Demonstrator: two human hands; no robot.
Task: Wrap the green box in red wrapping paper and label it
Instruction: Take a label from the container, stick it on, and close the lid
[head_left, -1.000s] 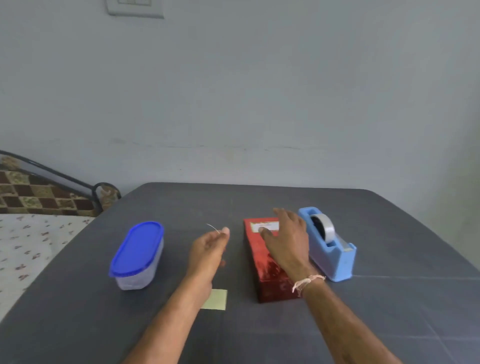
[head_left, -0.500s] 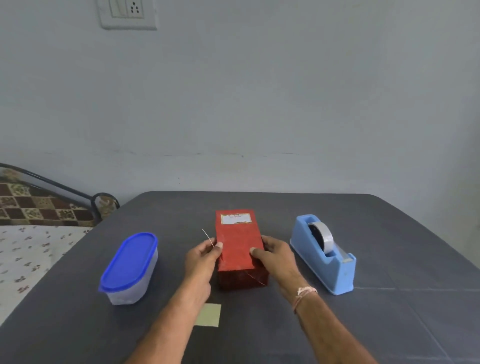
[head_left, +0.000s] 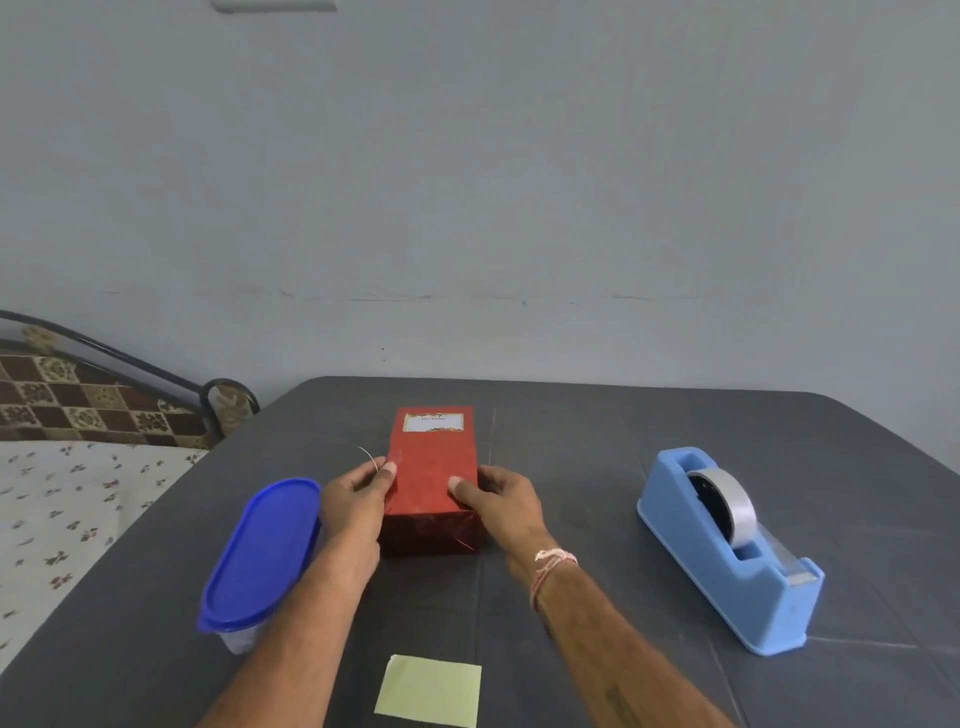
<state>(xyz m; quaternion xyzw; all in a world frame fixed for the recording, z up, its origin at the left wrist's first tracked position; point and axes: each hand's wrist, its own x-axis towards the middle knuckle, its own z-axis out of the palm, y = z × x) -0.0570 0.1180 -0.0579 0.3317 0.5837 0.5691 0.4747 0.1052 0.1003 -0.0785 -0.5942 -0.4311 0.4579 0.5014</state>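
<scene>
We see glossy red-wrapped rectangular box (head_left: 434, 470) flat on matte grey table (head_left: 597, 467); left hand (head_left: 357, 501) and right hand (head_left: 501, 504) grip its near end, thumbs on top.

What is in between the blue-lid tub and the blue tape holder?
The head view shows the red wrapped box there, with the left hand and the right hand holding its sides.

The red-wrapped box (head_left: 431, 467) lies flat at the lower centre of the frame, lengthwise away from the viewer, a white label (head_left: 433, 422) on its far end.
</scene>
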